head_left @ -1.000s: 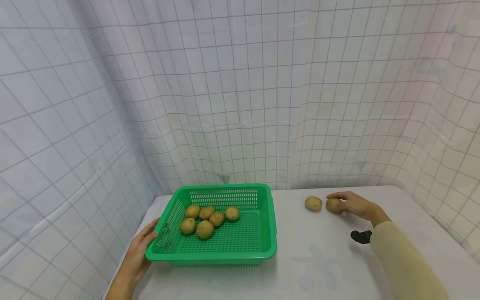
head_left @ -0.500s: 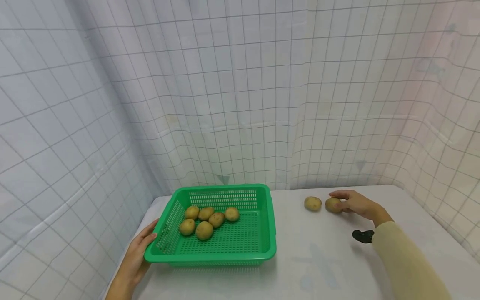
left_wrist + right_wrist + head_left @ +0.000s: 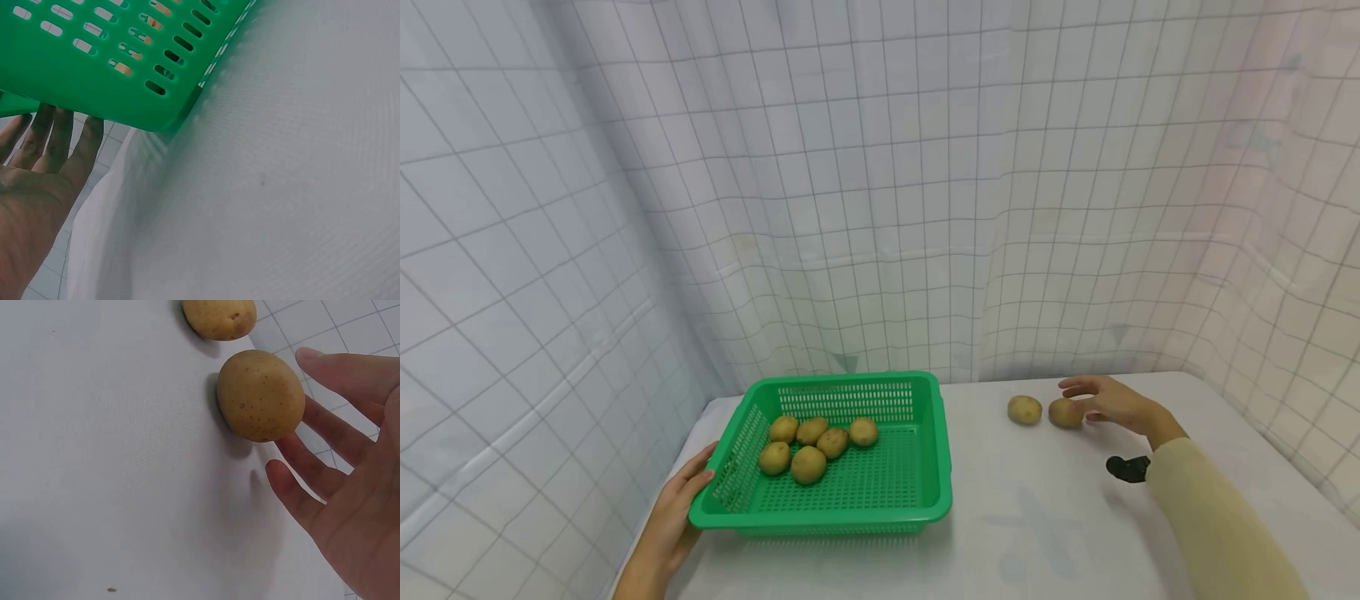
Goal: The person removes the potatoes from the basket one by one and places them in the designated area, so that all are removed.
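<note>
At far left of the white cloth-covered surface (image 3: 1037, 533), the left hand (image 3: 673, 521) rests against the corner of one green basket (image 3: 925, 492), fingers straight along its slotted wall and curled round nothing. Basket: rectangular, moulded plastic, perforated sides and floor. Six potatoes (image 3: 811, 442) lie clustered in its back left part, oval, tan, matte-skinned. Right of the basket, two more potatoes sit on the bare surface, close together: the left potato (image 3: 1024, 409), then the right potato (image 3: 1064, 412), rounder, speckled brown. Beyond it, the right hand (image 3: 1116, 402) in a cream sleeve is open, fingers spread; the wrist view shows them just beside the right potato, contact not certain. A second ago that hand lay cupped over this potato; now its grip has loosened and the fingers have lifted off. Basket, left hand and potatoes unchanged.
</note>
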